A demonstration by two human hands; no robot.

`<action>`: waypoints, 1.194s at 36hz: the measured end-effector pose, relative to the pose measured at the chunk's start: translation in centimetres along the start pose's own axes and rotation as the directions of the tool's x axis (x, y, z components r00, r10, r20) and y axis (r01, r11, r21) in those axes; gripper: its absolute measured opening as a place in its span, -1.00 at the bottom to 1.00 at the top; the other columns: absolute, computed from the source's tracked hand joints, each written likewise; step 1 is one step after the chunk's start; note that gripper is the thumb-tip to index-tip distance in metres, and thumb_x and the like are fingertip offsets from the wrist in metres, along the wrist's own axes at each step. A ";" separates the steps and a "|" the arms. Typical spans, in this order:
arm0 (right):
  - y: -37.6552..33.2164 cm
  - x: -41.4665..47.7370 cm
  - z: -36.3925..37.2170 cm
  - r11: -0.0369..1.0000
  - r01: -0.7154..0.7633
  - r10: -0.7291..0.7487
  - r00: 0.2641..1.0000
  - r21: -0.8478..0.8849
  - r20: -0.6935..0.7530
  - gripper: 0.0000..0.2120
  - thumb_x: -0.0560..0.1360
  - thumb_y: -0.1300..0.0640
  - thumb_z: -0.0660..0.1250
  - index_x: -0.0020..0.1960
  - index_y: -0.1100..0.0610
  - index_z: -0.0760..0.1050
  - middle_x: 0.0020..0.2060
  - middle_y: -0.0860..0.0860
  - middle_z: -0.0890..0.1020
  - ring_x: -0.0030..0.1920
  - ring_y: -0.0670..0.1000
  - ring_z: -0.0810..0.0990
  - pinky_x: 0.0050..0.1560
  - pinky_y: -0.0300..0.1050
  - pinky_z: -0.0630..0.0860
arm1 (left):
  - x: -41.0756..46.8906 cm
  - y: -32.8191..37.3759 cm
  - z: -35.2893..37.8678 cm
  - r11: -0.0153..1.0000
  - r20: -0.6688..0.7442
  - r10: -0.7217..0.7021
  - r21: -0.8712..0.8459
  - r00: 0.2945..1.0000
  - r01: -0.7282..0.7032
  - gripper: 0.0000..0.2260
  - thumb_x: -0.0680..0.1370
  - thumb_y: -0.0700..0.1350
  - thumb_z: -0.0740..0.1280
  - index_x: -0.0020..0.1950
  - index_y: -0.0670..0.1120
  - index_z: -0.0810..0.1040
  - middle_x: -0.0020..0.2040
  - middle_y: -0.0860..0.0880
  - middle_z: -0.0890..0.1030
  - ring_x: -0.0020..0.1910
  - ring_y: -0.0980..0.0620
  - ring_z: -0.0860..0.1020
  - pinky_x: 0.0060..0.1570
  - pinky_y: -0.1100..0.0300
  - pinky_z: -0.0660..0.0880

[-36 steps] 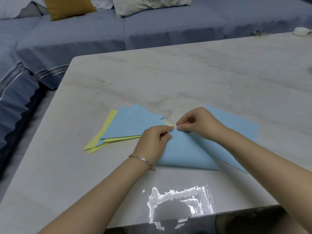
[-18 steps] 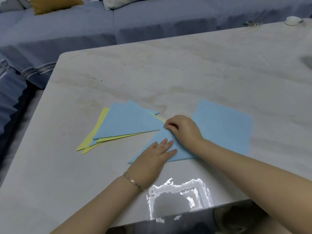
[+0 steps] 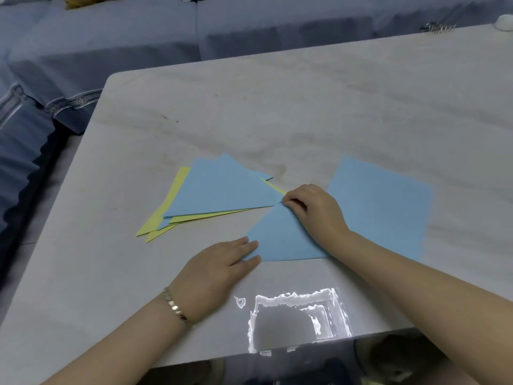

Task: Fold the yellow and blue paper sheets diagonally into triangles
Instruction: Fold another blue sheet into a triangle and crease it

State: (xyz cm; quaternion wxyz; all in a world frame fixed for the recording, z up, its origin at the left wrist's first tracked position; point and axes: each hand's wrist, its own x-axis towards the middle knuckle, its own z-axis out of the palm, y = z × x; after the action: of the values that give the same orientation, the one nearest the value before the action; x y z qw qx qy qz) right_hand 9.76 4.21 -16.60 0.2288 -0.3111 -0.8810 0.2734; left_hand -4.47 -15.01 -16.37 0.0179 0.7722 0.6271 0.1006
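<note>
Since a moment ago my left hand [image 3: 219, 266] slid down-left along the crease of the blue sheet [image 3: 286, 237] on the tabletop [image 3: 305, 107], palm flat, fingers spread. Right hand [image 3: 311, 209]: curled, pinching its top corner. Folded pile [image 3: 219, 190] beside: count unclear.

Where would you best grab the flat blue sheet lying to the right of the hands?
Probably at the flat blue sheet's far-right corner, coming from the right. It lies flat on the table, and that corner is bare, clear of the right hand and forearm crossing its near side.
</note>
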 end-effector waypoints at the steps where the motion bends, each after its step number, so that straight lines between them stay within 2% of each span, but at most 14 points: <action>1: 0.0 0.0 0.0 1.000 -0.002 0.002 1.000 0.002 0.001 -0.89 0.49 0.20 0.29 -0.12 0.14 0.60 -0.18 0.04 0.65 -0.08 0.06 0.52 -0.11 -0.10 0.40 | -0.6 -0.3 -0.3 1.000 -0.011 -0.020 0.001 1.000 0.020 -0.61 0.39 -0.25 0.14 0.19 -0.03 0.42 0.18 -0.09 0.60 0.12 -0.08 0.59 -0.06 0.15 0.57; 5: 0.0 0.0 0.0 1.000 -0.017 0.017 1.000 0.002 -0.003 -0.89 0.49 0.19 0.29 -0.11 0.14 0.60 -0.17 0.03 0.65 -0.07 0.04 0.52 -0.10 -0.13 0.39 | -2.7 -1.2 -1.0 0.995 -0.045 -0.097 0.027 0.994 0.099 -0.61 0.39 -0.28 0.11 0.16 -0.01 0.45 0.14 -0.09 0.62 0.09 -0.09 0.60 -0.05 0.12 0.56; 9: -0.1 0.0 0.0 1.000 -0.016 0.016 1.000 0.006 -0.008 -0.89 0.49 0.19 0.30 -0.11 0.15 0.61 -0.17 0.03 0.65 -0.08 0.05 0.52 -0.10 -0.12 0.40 | -4.1 -1.8 -1.3 0.974 -0.086 -0.225 0.013 0.970 0.227 -0.63 0.40 -0.26 0.11 0.01 -0.05 0.64 0.06 -0.14 0.65 -0.01 -0.11 0.62 -0.09 0.06 0.56; 14: 0.0 0.0 0.2 1.000 -0.013 0.013 1.000 0.003 -0.021 -0.90 0.48 0.19 0.31 -0.11 0.14 0.61 -0.17 0.03 0.65 -0.08 0.04 0.52 -0.10 -0.12 0.41 | -3.5 -0.3 -1.7 0.910 -0.230 -0.414 -0.084 0.881 0.406 -0.70 0.39 -0.17 0.12 -0.24 -0.10 0.67 -0.06 -0.10 0.67 -0.03 -0.04 0.52 -0.10 0.12 0.51; 17: 0.0 0.0 0.2 1.000 -0.011 0.011 1.000 0.003 -0.028 -0.92 0.47 0.20 0.33 -0.12 0.14 0.61 -0.19 0.03 0.65 -0.09 0.05 0.53 -0.12 -0.13 0.41 | -0.8 1.6 -1.6 0.863 -0.270 -0.500 -0.232 0.823 0.448 -0.66 0.41 -0.18 0.09 -0.03 -0.17 0.64 0.01 -0.13 0.66 0.05 0.02 0.49 0.06 0.17 0.38; 20: 0.0 0.0 0.2 1.000 -0.012 0.012 0.999 -0.001 -0.036 -0.93 0.46 0.19 0.34 -0.12 0.15 0.61 -0.19 0.03 0.65 -0.10 0.05 0.54 -0.13 -0.18 0.38 | 2.5 3.4 -1.0 0.900 -0.119 -0.404 -0.231 0.907 0.370 -0.59 0.48 -0.10 0.03 0.22 -0.17 0.50 0.27 -0.13 0.53 0.25 -0.03 0.49 0.26 0.17 0.34; 23: 0.0 0.1 0.2 1.000 -0.013 0.013 0.999 0.002 -0.035 -0.92 0.45 0.19 0.35 -0.11 0.15 0.61 -0.18 0.03 0.66 -0.10 0.05 0.56 -0.13 -0.24 0.36 | 4.4 4.4 0.2 0.865 0.082 -0.469 -0.156 0.879 0.476 -0.36 0.43 0.11 -0.29 0.47 -0.01 0.12 0.51 0.04 0.11 0.49 0.08 0.09 0.43 0.17 -0.01; 24: 0.0 0.2 0.1 1.000 -0.022 0.022 0.999 0.006 -0.028 -0.92 0.46 0.19 0.34 -0.10 0.15 0.61 -0.17 0.03 0.66 -0.08 0.05 0.56 -0.12 -0.24 0.37 | 4.5 4.4 0.8 0.849 0.105 -0.503 -0.123 0.858 0.514 -0.35 0.43 0.12 -0.33 0.48 0.01 0.09 0.51 0.07 0.09 0.49 0.09 0.07 0.44 0.15 -0.02; 26: -0.1 0.1 0.1 1.000 -0.024 0.024 0.999 0.000 -0.040 -0.89 0.46 0.23 0.32 -0.05 0.17 0.61 -0.13 0.06 0.66 -0.05 0.08 0.56 -0.07 -0.25 0.37 | 4.4 4.4 1.4 0.843 0.135 -0.531 -0.013 0.836 0.538 -0.45 0.54 0.08 -0.25 0.39 -0.01 0.31 0.43 0.03 0.34 0.40 0.02 0.33 0.36 0.05 0.25; 28: -0.5 -0.4 0.0 0.999 0.026 -0.029 0.994 -0.032 -0.110 -0.83 0.45 0.27 0.28 0.00 0.21 0.59 -0.09 0.12 0.64 -0.03 0.10 0.54 0.00 -0.27 0.34 | 4.3 4.3 2.0 0.836 0.152 -0.547 0.055 0.823 0.545 -0.48 0.60 0.02 -0.24 0.30 -0.03 0.42 0.31 0.00 0.49 0.28 -0.02 0.47 0.29 0.02 0.28; 31: -1.7 -2.4 -0.3 0.988 0.151 -0.155 0.981 -0.041 -0.118 -0.73 0.44 0.19 0.17 0.01 0.23 0.58 -0.06 0.15 0.63 0.00 0.00 0.45 0.08 -0.23 0.33 | 4.1 4.3 2.0 0.837 0.172 -0.546 0.073 0.820 0.542 -0.51 0.60 0.01 -0.20 0.32 -0.05 0.40 0.31 -0.01 0.49 0.28 -0.02 0.47 0.24 0.05 0.17; 36: -1.9 -7.5 -0.5 0.902 0.412 -0.390 0.907 -0.132 0.160 -0.72 0.53 0.08 0.15 -0.05 0.19 0.59 -0.08 0.07 0.64 -0.09 0.05 0.55 -0.08 -0.08 0.49 | 4.1 4.3 2.2 0.827 0.143 -0.562 0.082 0.815 0.556 -0.49 0.60 0.03 -0.26 0.33 -0.07 0.34 0.32 -0.01 0.48 0.29 -0.01 0.46 0.25 0.03 0.17; 40: -0.1 -9.3 -1.9 0.891 0.421 -0.390 0.901 -0.168 0.189 -0.80 0.49 0.13 0.23 -0.04 0.20 0.58 -0.15 0.05 0.61 -0.14 0.06 0.55 -0.09 -0.12 0.46 | 4.1 4.4 2.3 0.829 0.129 -0.559 0.080 0.819 0.553 -0.50 0.60 0.02 -0.25 0.35 -0.08 0.32 0.33 -0.01 0.47 0.30 -0.01 0.45 0.24 0.02 0.17; 43: 1.0 -9.9 -3.3 0.899 0.388 -0.358 0.919 -0.204 0.167 -0.81 0.49 0.13 0.23 -0.05 0.17 0.58 -0.20 0.05 0.60 -0.18 0.08 0.55 -0.12 -0.14 0.44 | 4.2 4.6 2.1 0.834 0.096 -0.551 0.092 0.829 0.543 -0.58 0.57 0.00 -0.06 0.34 -0.08 0.36 0.33 -0.01 0.48 0.29 -0.02 0.46 0.23 0.02 0.16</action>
State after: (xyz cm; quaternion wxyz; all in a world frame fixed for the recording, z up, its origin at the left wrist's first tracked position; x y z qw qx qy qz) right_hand 19.05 -0.68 -17.03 0.1833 -0.1432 -0.9627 0.1383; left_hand 1.12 -11.68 -17.19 0.0595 0.5652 0.8224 0.0263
